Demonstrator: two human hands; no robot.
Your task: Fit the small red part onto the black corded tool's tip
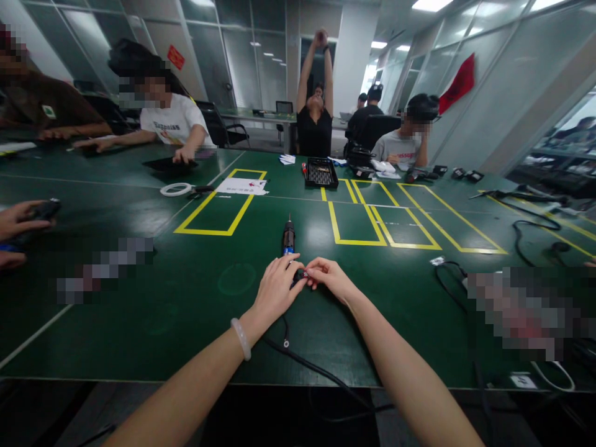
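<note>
My left hand [275, 292] and my right hand [329, 277] meet at the middle of the green table [195, 298]. Both have their fingers closed on the near end of a black electric screwdriver [289, 239] that lies pointing away from me. Its black cable [316, 369] runs back from my hands toward the table's near edge. A pale bangle sits on my left wrist.
Yellow taped rectangles [218, 211] mark the table ahead. A black tray [321, 173], a sheet of paper [243, 185] and a white ring [176, 189] lie farther back. Cables [526, 214] lie at the right. Several people sit around the table; another person's hands [18, 230] are at the left edge.
</note>
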